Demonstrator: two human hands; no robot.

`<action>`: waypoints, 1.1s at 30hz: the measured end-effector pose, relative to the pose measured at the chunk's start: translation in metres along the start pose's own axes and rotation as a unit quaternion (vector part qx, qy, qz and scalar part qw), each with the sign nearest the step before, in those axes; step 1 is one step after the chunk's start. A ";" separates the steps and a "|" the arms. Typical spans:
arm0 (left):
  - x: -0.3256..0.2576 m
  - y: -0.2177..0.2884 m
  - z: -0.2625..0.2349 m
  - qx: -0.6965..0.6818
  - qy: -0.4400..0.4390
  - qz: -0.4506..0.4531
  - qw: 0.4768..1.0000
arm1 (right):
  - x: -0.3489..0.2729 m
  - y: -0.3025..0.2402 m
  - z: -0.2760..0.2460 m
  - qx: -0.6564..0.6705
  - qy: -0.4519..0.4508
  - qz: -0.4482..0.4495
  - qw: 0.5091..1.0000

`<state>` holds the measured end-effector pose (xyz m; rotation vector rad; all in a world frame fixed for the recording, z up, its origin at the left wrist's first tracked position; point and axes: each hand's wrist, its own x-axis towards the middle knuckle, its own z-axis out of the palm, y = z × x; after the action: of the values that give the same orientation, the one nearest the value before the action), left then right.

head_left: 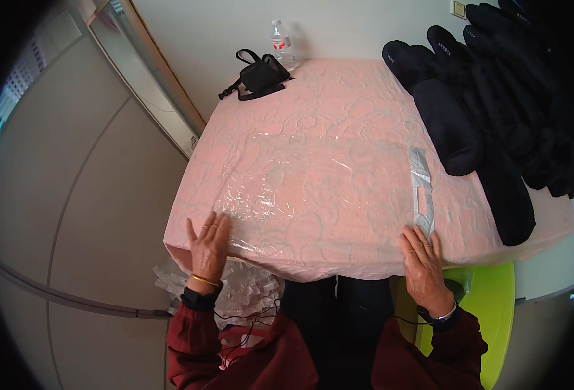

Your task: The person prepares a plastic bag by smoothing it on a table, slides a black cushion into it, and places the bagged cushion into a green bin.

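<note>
A clear plastic bag [319,172] lies flat across the pink cloth on the table, its film shining and wrinkled toward the left. Along its right end runs a silvery-white strip with a slot-shaped handle hole [421,185]. My left hand [209,246] rests palm down at the bag's near left corner, fingers stretched out and thumb apart. At the near end of the white strip, my right hand [422,263] lies with its fingers extended, touching the bag's near right corner. Neither hand grips anything.
Dark, elongated padded fabric pieces [449,127] are heaped on the table's right side. At the back left are a black strapped pouch [261,75] and a clear bottle [280,42]. Crumpled clear plastic [251,292] sits below the front edge; a lime-green surface [488,318] is at lower right.
</note>
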<state>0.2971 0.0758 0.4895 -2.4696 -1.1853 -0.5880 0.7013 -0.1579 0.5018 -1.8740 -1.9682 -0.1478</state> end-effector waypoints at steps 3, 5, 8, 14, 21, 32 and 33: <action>-0.012 -0.036 -0.001 0.057 -0.003 -0.030 0.998 | 0.003 -0.003 0.000 0.000 -0.015 -0.004 1.000; -0.011 -0.026 -0.006 0.066 0.027 -0.048 0.996 | 0.003 -0.004 0.000 -0.007 -0.020 0.001 1.000; -0.007 0.009 -0.021 0.071 0.092 -0.078 0.990 | 0.001 -0.008 0.000 -0.043 0.000 0.050 0.998; -0.043 0.128 -0.035 -0.534 -0.116 -0.090 0.833 | 0.022 -0.074 0.004 -0.018 -0.026 0.081 0.996; -0.022 0.191 -0.022 -0.764 -0.107 -0.154 0.617 | 0.024 -0.051 -0.010 0.149 0.016 -0.112 0.982; -0.006 0.168 -0.004 -0.707 -0.121 -0.108 0.688 | -0.012 -0.053 -0.013 0.094 -0.030 0.068 0.993; 0.001 0.158 -0.005 -0.707 -0.122 -0.108 0.688 | -0.013 -0.049 -0.011 0.095 -0.030 0.069 0.993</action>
<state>0.4219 -0.0197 0.4756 -3.7021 -1.3528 -1.8562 0.6558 -0.1784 0.5176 -1.9006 -1.8139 0.1332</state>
